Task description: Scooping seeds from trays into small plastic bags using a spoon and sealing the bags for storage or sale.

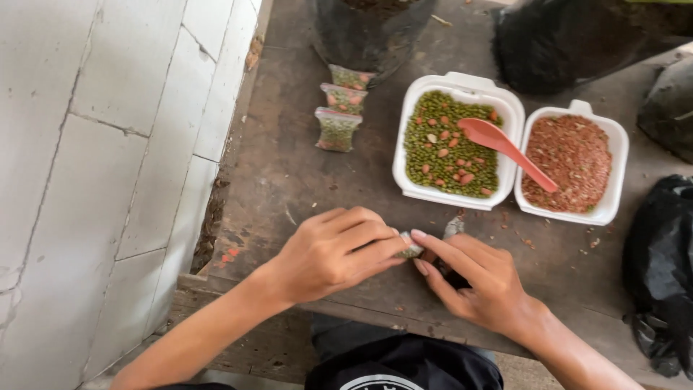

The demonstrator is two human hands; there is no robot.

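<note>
Pinching a small clear packet (410,248) between them, both hands are meeting near the front edge of the wooden table (289,173). The left hand (332,253) is coming in from 8 o'clock, its fingers curled over the packet's left end. The packet is lying at 3 o'clock of that hand and at 10 o'clock of the right hand (473,278), its long axis seeming to run roughly 9 to 3, though most of it is hidden. The right hand is gripping the other end with thumb and forefinger; both hands are equally near.

At 12 o'clock of the left hand, three filled seed packets (339,108) are lying in a row. Further right, a white foam tray (411,162) is holding green beans mixed with pinkish seeds, with a smooth pink plastic spoon (505,148) resting across its rim. Beside it, a second foam tray (617,166) is holding fine reddish grain. Crumpled black bags (660,267) are sitting at 3 o'clock.
</note>
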